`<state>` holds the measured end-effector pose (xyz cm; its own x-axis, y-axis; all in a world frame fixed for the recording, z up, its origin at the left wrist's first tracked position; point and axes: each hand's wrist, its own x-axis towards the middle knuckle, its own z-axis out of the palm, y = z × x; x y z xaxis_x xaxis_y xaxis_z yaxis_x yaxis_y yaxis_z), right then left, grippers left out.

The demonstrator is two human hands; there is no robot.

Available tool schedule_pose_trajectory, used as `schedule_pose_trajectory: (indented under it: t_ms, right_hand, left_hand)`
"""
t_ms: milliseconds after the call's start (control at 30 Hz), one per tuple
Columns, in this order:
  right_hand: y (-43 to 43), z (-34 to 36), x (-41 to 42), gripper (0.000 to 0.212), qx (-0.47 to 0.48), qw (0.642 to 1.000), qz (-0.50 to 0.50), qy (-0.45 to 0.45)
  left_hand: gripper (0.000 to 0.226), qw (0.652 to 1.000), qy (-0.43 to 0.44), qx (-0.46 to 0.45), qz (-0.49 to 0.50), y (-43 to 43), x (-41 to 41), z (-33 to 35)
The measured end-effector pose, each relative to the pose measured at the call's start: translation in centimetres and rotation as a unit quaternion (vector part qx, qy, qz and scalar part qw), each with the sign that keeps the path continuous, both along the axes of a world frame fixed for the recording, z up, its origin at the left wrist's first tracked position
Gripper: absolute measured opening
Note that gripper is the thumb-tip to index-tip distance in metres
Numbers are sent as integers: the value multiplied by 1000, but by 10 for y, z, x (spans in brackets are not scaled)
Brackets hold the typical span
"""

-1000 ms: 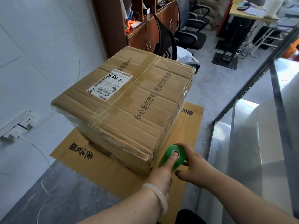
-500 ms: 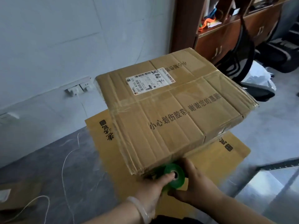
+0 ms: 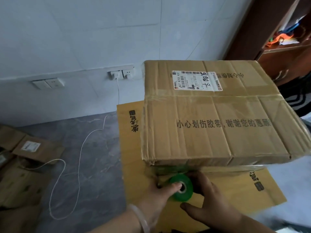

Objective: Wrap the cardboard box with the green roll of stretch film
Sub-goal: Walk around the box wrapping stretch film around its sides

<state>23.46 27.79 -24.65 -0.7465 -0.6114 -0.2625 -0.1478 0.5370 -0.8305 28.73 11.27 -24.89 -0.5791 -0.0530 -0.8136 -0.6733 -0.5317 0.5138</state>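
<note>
While gripping the green roll (image 3: 180,189) between left hand (image 3: 158,197), thumb at its core, and right hand (image 3: 211,200), fingers curled round its far side, holds it low at the near left corner of the cardboard box (image 3: 210,128). Stands the core roughly upright, along that corner edge; left hand nearer the left face. Cannot make out fingertips behind the roll, nor the box's far sides.

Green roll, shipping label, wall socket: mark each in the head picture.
green roll (image 3: 185,195): head view, green end face below the core.
shipping label (image 3: 196,80): head view, middle of the white sticker.
wall socket (image 3: 127,74): head view, right-hand plate.
</note>
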Motion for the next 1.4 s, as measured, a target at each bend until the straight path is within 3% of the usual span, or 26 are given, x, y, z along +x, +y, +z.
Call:
schedule_pose_trajectory:
  t_ms: [133, 267, 333, 433, 500, 567, 800, 933, 1033, 1233, 1400]
  right_hand:
    - [9, 11, -10, 77, 34, 994, 86, 54]
    - [16, 22, -34, 74, 89, 969, 226, 35]
    - [19, 24, -47, 76, 113, 950, 290, 13]
    - [26, 31, -69, 75, 142, 926, 348, -34]
    - [28, 35, -81, 81, 142, 911, 387, -13]
    - [29, 38, -85, 94, 157, 881, 445, 35]
    - [42, 42, -94, 87, 180, 858, 479, 44]
    - [38, 50, -101, 95, 203, 836, 508, 44]
    - [35, 58, -101, 94, 219, 808, 544, 55]
    - [44, 48, -98, 91, 194, 832, 516, 61]
    - [52, 46, -101, 99, 173, 820, 538, 94]
  left_hand:
    - [112, 1000, 17, -17, 15, 8, 5, -1]
    - [67, 999, 22, -27, 24, 17, 14, 2]
    - [54, 996, 21, -26, 84, 30, 17, -2]
    - [95, 976, 24, -27, 215, 56, 19, -1]
    - [140, 963, 56, 2, 263, 75, 21, 0]
    - [160, 951, 76, 8, 299, 91, 19, 3]
    - [132, 918, 55, -24, 393, 131, 6, 4]
    - [151, 921, 84, -36, 378, 141, 2, -4]
    - [148, 925, 97, -41, 365, 141, -1, -14]
    - [145, 928, 89, -24, 361, 149, -3, -18]
    - [140, 905, 102, -11, 413, 167, -7, -16]
